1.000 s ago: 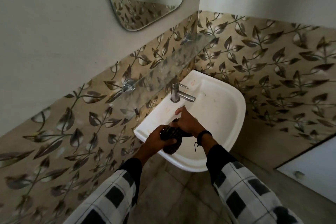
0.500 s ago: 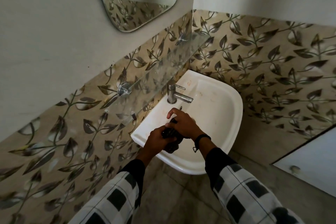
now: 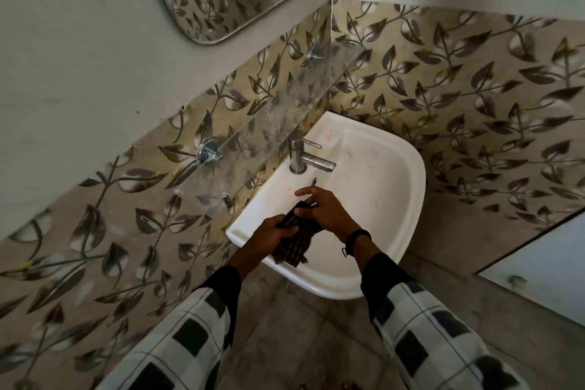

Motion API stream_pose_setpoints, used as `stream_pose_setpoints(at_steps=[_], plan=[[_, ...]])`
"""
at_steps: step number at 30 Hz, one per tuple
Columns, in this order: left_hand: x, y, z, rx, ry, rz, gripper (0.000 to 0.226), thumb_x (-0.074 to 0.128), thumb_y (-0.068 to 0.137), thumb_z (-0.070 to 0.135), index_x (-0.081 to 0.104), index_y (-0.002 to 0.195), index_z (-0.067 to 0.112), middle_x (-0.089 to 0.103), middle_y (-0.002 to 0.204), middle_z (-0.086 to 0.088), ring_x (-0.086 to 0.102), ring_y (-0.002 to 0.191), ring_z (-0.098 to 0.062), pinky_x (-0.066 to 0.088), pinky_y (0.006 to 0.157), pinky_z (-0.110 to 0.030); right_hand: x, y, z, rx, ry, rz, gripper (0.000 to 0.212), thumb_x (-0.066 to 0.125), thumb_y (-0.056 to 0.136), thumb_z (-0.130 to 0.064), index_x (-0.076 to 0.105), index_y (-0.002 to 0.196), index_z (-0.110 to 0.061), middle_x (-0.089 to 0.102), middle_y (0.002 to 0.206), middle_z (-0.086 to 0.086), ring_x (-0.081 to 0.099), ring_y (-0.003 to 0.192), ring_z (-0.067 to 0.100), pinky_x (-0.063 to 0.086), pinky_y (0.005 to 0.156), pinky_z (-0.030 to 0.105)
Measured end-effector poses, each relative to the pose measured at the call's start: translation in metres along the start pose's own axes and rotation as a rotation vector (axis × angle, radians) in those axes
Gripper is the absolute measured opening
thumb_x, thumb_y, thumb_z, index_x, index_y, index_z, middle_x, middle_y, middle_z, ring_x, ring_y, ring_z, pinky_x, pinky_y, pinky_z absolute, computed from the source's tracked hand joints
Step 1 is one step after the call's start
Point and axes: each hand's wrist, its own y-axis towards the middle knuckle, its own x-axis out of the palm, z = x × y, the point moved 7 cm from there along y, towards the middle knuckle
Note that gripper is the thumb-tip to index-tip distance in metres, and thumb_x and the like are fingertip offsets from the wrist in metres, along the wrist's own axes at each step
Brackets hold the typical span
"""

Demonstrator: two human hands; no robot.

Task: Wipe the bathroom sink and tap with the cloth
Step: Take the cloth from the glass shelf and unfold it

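Both hands are over the near-left rim of the white sink [image 3: 395,199], the dark checked cloth [image 3: 296,242] hanging between them. The left hand [image 3: 275,233] grips one edge, and the right hand [image 3: 329,212] pinches the upper end, forefinger stretched out. The steel tap [image 3: 304,157] stands just beyond (faint orange smears on the basin near it), beneath a glass shelf [image 3: 285,111].

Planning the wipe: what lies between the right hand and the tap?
In the head view, only bare white sink, its small overflow hole and a faint orange stain separate right hand from tap.
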Motion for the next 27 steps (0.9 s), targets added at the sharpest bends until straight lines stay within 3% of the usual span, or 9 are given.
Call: stream_pose_setpoints(at_steps=[4,6,8,12,16,19,22,25,27], plan=[[0.000,0.000,-0.006,-0.084,-0.243,-0.050,0.022,0.059,0.092,0.017,0.065,0.114,0.018,0.072,0.103,-0.004,0.068,0.098,-0.025,0.056,0.080,-0.040,0.004,-0.006,0.006,0.084,0.128,-0.055,0.039,0.075,0.085,-0.029,0.066,0.118,-0.011,0.067,0.103,0.002,0.064,0.086,0.006,0.051,0.072,0.013],[-0.002,0.004,-0.008,-0.095,-0.301,-0.078,0.030,0.061,0.087,0.012,0.064,0.117,0.013,0.070,0.109,-0.015,0.066,0.101,-0.036,0.054,0.087,-0.051,0.010,-0.008,0.017,0.157,0.203,-0.144,0.041,0.077,0.081,-0.036,0.068,0.114,-0.013,0.072,0.105,0.003,0.067,0.095,0.012,0.055,0.079,0.026],[-0.008,0.008,-0.008,-0.111,-0.318,-0.045,0.038,0.064,0.081,0.004,0.061,0.118,0.012,0.069,0.111,-0.017,0.067,0.100,-0.034,0.055,0.085,-0.048,0.009,-0.005,0.027,0.193,0.254,-0.128,0.039,0.080,0.080,-0.029,0.069,0.111,-0.007,0.073,0.104,0.011,0.069,0.097,0.024,0.056,0.088,0.045],[-0.018,0.020,-0.006,-0.115,-0.231,0.018,0.049,0.076,0.075,0.003,0.054,0.118,0.015,0.067,0.104,-0.014,0.067,0.093,-0.024,0.055,0.071,-0.034,0.008,0.004,0.042,0.297,0.371,-0.043,0.029,0.078,0.082,-0.018,0.068,0.106,-0.003,0.073,0.097,0.011,0.069,0.095,0.029,0.057,0.087,0.047],[-0.031,0.035,-0.012,-0.021,0.047,0.098,0.033,0.076,0.080,0.033,0.061,0.105,0.018,0.067,0.099,-0.004,0.067,0.092,-0.021,0.056,0.082,-0.039,0.008,0.015,0.040,0.307,0.458,0.050,0.012,0.068,0.090,-0.015,0.061,0.101,-0.012,0.070,0.097,0.007,0.067,0.093,0.024,0.057,0.078,0.039],[-0.053,0.038,-0.018,0.076,0.292,0.323,0.025,0.073,0.083,0.029,0.062,0.103,0.019,0.061,0.099,-0.002,0.063,0.097,-0.027,0.050,0.087,-0.039,0.002,0.030,0.028,0.192,0.284,0.142,0.017,0.064,0.093,-0.012,0.051,0.104,-0.011,0.063,0.101,0.011,0.061,0.092,0.024,0.051,0.076,0.033],[-0.062,0.035,-0.024,0.094,0.581,0.380,0.053,0.076,0.079,0.026,0.055,0.127,0.015,0.050,0.127,-0.008,0.048,0.121,-0.029,0.041,0.102,-0.040,-0.003,0.041,0.012,0.020,0.138,0.233,0.018,0.060,0.094,-0.009,0.043,0.099,-0.013,0.063,0.096,0.012,0.060,0.082,0.022,0.052,0.076,0.038],[-0.060,0.035,-0.034,0.030,0.803,0.244,0.083,0.071,0.082,0.041,0.029,0.149,0.016,0.021,0.155,-0.005,0.022,0.141,-0.027,0.025,0.113,-0.039,-0.009,0.050,-0.004,-0.144,-0.015,0.310,0.015,0.058,0.096,-0.012,0.044,0.102,-0.010,0.065,0.096,0.003,0.061,0.082,0.018,0.046,0.066,0.018],[-0.058,0.037,-0.040,0.028,0.913,0.170,0.088,0.065,0.085,0.047,0.017,0.153,0.018,0.008,0.160,-0.003,0.009,0.146,-0.025,0.017,0.116,-0.037,-0.005,0.059,-0.005,-0.154,-0.128,0.273,0.017,0.053,0.099,-0.016,0.044,0.111,-0.011,0.064,0.103,0.000,0.059,0.085,0.020,0.041,0.066,0.021]])
